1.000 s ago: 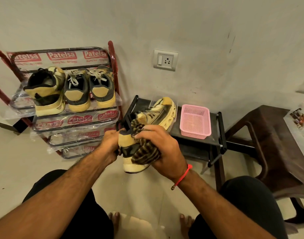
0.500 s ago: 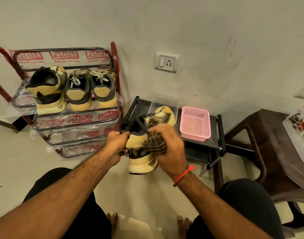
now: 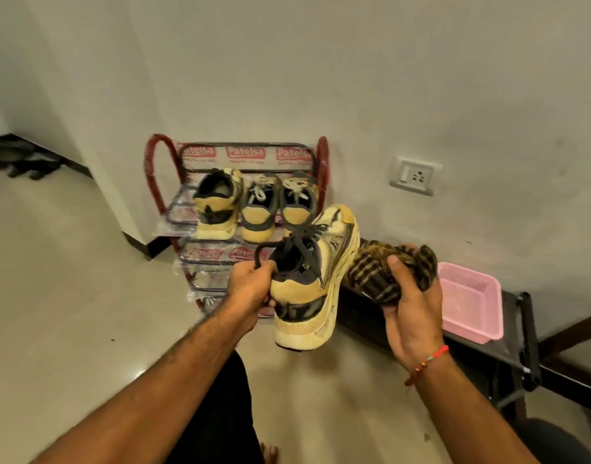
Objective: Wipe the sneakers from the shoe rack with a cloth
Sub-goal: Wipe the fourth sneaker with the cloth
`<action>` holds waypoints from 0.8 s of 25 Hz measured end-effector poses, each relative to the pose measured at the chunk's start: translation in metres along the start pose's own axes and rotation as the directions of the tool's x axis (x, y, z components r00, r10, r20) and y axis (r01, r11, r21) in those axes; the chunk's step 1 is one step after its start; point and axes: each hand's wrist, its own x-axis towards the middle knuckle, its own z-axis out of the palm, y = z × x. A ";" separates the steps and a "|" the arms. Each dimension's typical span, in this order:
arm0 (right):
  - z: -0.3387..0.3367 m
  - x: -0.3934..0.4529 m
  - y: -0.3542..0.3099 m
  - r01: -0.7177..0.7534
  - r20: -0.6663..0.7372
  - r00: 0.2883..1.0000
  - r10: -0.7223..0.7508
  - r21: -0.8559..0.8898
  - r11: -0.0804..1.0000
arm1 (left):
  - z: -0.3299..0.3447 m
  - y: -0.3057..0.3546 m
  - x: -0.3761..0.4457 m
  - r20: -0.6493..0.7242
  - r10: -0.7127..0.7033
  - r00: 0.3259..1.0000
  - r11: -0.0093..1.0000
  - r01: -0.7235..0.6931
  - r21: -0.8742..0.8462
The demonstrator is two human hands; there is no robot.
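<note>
My left hand (image 3: pixel 250 289) grips a yellow and black sneaker (image 3: pixel 317 279) by its collar, heel toward me and toe pointing to the wall. My right hand (image 3: pixel 411 309) holds a bunched brown checked cloth (image 3: pixel 384 269) just to the right of the sneaker's sole, apart from its upper. Behind them stands the red metal shoe rack (image 3: pixel 322 155) with three more yellow and dark sneakers (image 3: pixel 257 205) on its top shelf.
A low black table (image 3: pixel 518 333) at right carries a pink plastic basket (image 3: pixel 468 296). A wall socket (image 3: pixel 416 175) is above it. Pale tiled floor stretches to the left. A dark wooden chair edge shows at the far right.
The cloth has come off the sneaker's side and moved right with my right hand. My left hand has lifted the sneaker, and my view has swung left and up.
</note>
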 end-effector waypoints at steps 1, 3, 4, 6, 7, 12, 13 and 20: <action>0.008 0.003 0.002 -0.069 0.019 0.998 0.068 0.059 0.996 | -0.012 0.005 -0.001 -0.018 0.032 0.999 0.999 -0.032 -0.022; 0.024 0.006 0.014 -0.165 0.093 0.983 0.157 0.085 0.983 | -0.040 0.015 -0.004 -0.063 0.078 0.995 0.995 -0.082 -0.063; 0.032 0.006 0.022 -0.182 0.122 0.977 0.174 0.056 0.982 | -0.055 0.019 -0.005 -0.089 0.092 0.992 0.992 -0.099 -0.079; 0.048 0.004 0.038 -0.192 0.149 0.970 0.192 -0.012 0.981 | -0.087 0.025 -0.001 -0.143 0.111 0.983 0.990 -0.123 -0.076; 0.056 0.003 0.046 -0.201 0.153 0.967 0.204 -0.034 0.979 | -0.104 0.028 0.003 -0.180 0.121 0.976 0.989 -0.133 -0.056; 0.070 0.003 0.073 -0.239 0.168 0.952 0.254 -0.107 0.965 | -0.170 0.054 0.044 -0.387 0.191 0.902 0.981 -0.194 0.032; 0.069 0.004 0.077 -0.251 0.171 0.949 0.264 -0.093 0.964 | -0.180 0.059 0.054 -0.416 0.208 0.885 0.977 -0.205 0.051; 0.068 0.024 0.104 -0.367 0.232 0.904 0.359 -0.013 0.930 | -0.209 0.083 0.129 -0.537 0.230 0.811 0.973 -0.192 0.127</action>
